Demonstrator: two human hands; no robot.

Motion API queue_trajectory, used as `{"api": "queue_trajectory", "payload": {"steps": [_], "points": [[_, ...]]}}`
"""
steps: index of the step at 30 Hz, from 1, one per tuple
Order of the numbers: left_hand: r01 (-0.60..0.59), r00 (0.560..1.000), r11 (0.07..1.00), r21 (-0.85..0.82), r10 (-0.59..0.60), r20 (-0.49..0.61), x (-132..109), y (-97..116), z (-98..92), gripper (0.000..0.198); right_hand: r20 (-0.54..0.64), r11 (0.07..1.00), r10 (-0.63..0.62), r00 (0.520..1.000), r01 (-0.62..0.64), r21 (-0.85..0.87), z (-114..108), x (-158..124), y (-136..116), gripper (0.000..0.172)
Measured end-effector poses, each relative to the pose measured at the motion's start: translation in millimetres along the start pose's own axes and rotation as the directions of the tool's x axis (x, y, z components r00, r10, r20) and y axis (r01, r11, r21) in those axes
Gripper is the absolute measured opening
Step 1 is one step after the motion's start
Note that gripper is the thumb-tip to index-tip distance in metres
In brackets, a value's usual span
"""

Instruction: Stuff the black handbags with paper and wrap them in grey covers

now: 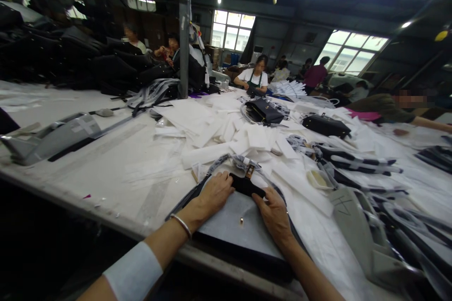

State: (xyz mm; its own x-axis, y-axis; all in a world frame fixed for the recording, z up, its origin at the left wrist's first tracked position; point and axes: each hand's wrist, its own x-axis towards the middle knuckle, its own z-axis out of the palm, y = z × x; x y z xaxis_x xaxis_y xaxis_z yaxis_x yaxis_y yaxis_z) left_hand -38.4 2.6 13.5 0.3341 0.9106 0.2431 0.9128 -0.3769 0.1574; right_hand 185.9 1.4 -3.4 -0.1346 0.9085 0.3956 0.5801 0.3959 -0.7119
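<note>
Left hand (213, 196) and right hand (274, 214), fingers spread flat, on a black flap (247, 185) atop a grey panel (240, 233); beyond the panel, white foam sheets (215, 124) on the table (88, 174), a seated co-worker (252, 77), factory windows (231, 30)

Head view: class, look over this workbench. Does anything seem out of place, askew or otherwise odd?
The white sheets stand out: they lie in a loose, overlapping jumble across the workbench rather than in neat stacks, and they crowd around the black handbag. Nothing visibly looks spilled or broken.
</note>
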Motion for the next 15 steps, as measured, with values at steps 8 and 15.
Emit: {"api": "queue_trajectory", "payload": {"steps": [8,15], "points": [[0.15,0.988,0.986,0.067,-0.151,0.014,-2,-15,-5.2,0.023,0.02,0.995,-0.025,0.999,0.023,0.099,-2,-4,6,0.021],[0.178,0.981,0.979,0.097,-0.185,0.066,10,-18,4.5,0.026,0.23,0.922,-0.382,0.895,0.385,0.037,-16,-10,-29,0.034]]}}
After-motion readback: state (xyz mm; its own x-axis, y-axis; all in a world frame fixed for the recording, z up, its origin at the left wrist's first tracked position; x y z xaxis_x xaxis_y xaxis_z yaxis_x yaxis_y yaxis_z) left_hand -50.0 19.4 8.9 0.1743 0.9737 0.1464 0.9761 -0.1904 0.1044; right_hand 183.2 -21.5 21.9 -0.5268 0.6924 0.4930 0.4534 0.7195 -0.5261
